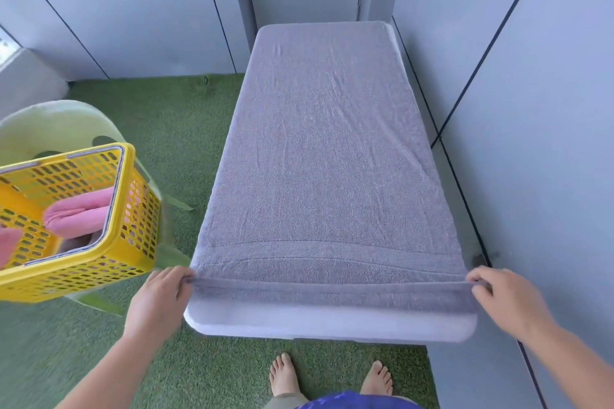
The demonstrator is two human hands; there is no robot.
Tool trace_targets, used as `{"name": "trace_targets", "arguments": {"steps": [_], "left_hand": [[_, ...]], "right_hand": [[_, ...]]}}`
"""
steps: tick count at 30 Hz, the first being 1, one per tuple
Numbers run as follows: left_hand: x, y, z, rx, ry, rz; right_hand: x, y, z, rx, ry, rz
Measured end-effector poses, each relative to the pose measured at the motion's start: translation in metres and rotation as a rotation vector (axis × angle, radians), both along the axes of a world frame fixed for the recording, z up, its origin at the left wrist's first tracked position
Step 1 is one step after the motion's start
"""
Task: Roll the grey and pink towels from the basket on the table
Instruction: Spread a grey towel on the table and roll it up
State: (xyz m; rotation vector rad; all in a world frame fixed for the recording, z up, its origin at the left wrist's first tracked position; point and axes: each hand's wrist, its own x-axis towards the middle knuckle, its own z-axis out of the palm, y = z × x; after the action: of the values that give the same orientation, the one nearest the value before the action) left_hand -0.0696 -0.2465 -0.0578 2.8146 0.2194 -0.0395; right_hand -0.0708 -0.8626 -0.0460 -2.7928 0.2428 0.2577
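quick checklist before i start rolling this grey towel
1. Grey towel spread flat along the table: ok, only faint wrinkles.
2. Left hand pinches the near left corner: ok.
3. Right hand pinches the near right corner: ok.
4. Near edge lifted and taut between both hands: ok.
5. Far end hanging over the table's far edge: cannot tell.
6. Pink towel waiting in the yellow basket: ok.

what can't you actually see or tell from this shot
Head view throughout.
1. Yellow basket: cut off by the left edge; its walls hide part of the pink towels, so no count.
2. Table top: covered by the grey towel.
3. Left hand and right hand: fingertips hidden under the towel's near hem.
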Motion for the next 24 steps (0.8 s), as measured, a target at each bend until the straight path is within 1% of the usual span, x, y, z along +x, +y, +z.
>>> {"name": "trace_targets", "arguments": {"steps": [2, 4, 6, 7, 9, 12, 14, 18, 20, 22, 24], "left_hand": [[0.011, -0.006, -0.002, 0.07, -0.009, 0.006], [0.01, -0.014, -0.004, 0.156, -0.012, -0.069], [-0.001, -0.02, -0.01, 0.181, 0.034, -0.239], [-0.006, -0.019, -0.014, 0.167, 0.066, -0.291], [-0.013, -0.012, -0.021, 0.131, 0.1, -0.261], [-0.008, -0.001, -0.023, 0.107, 0.028, -0.231], [-0.005, 0.003, -0.024, 0.096, -0.019, -0.247], [-0.007, 0.011, -0.026, 0.097, -0.026, -0.291], [-0.006, 0.013, -0.022, 0.089, -0.079, -0.308], [0.002, 0.012, -0.017, 0.112, -0.117, -0.272], [0.018, 0.008, -0.012, 0.133, -0.113, -0.202]], "right_hand": [[0.007, 0.005, -0.003, -0.119, -0.117, 0.071], [0.006, 0.016, -0.006, -0.162, -0.2, 0.187], [-0.007, 0.026, -0.011, -0.153, -0.137, 0.313], [-0.015, 0.027, -0.016, -0.137, -0.091, 0.349], [-0.027, 0.024, -0.028, -0.105, -0.063, 0.322], [-0.028, 0.022, -0.034, -0.069, -0.155, 0.219], [-0.026, 0.02, -0.034, -0.066, -0.185, 0.196], [-0.028, 0.011, -0.028, -0.07, -0.139, 0.214], [-0.023, 0.008, -0.019, -0.068, -0.13, 0.207], [-0.011, 0.009, -0.01, -0.086, -0.122, 0.173], [0.007, 0.013, -0.003, -0.116, -0.101, 0.137]]}}
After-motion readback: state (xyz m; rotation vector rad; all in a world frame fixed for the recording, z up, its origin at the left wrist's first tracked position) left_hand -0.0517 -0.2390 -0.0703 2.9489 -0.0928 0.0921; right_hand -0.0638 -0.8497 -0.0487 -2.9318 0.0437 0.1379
